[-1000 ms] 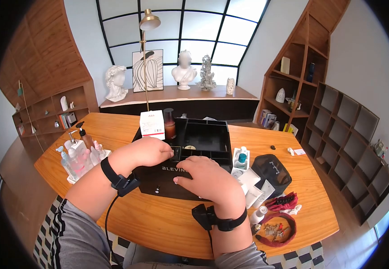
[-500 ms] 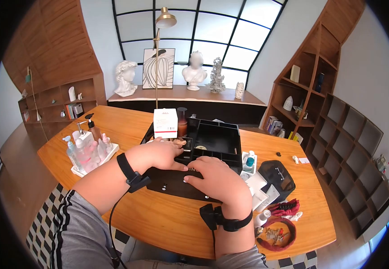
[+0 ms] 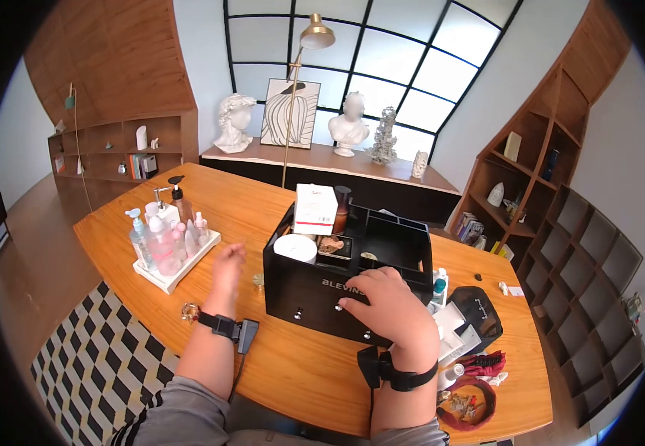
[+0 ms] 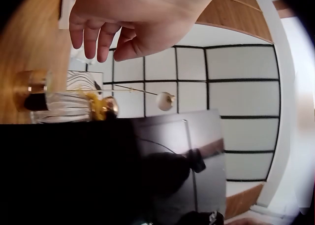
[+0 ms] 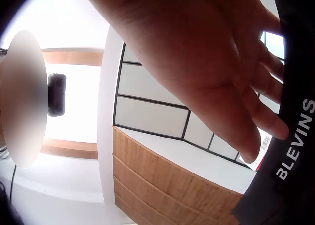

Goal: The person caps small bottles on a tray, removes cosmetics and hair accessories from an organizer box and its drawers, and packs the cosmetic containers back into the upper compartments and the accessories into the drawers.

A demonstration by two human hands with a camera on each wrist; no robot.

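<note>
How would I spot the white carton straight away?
On the wooden table sits a black case marked BLEVINS. At its far left corner, beside a brown bottle, rises the white carton. Unlike the round white thing nearer the front, it is boxy, with a red stripe.

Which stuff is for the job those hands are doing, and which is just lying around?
Probably for the job:
black box, with the right hand at its front
left hand, empty
white carton
round white thing in the box

Probably just around:
gold lamp
framed picture
silver tree
patterned rug
</note>
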